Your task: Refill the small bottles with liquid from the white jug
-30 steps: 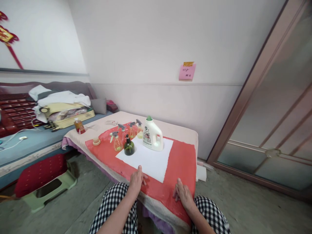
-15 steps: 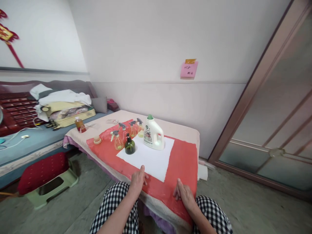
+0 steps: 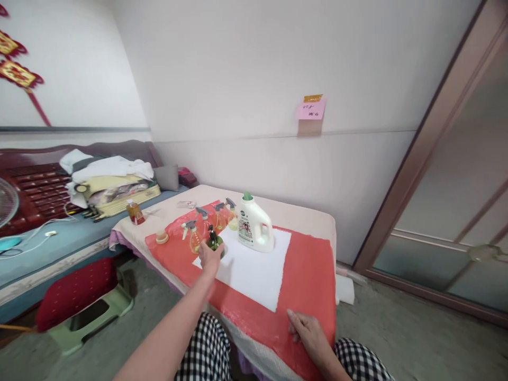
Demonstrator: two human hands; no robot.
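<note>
1. A clear bottle of amber liquid [image 3: 135, 212] stood by the bench's [image 3: 311, 216] left edge.
2. Four clear spray bottles with grey triggers [image 3: 194, 242] stood left of centre.
3. The left hand [image 3: 210, 257] curved its grip about a round, dark green pump bottle [image 3: 215, 243] by the white paper sheet's [image 3: 257, 272] left corner; how firmly was unclear.
4. A white plastic jug [image 3: 254, 227] stood on the sheet.
5. The right hand [image 3: 310, 332] rested near the near right corner, fingers curled together.

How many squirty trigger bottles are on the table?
4. The nearest trigger bottle is just past the left hand; the second and third slant away behind it; the last is beside the white jug. The jug might hide another.
</note>
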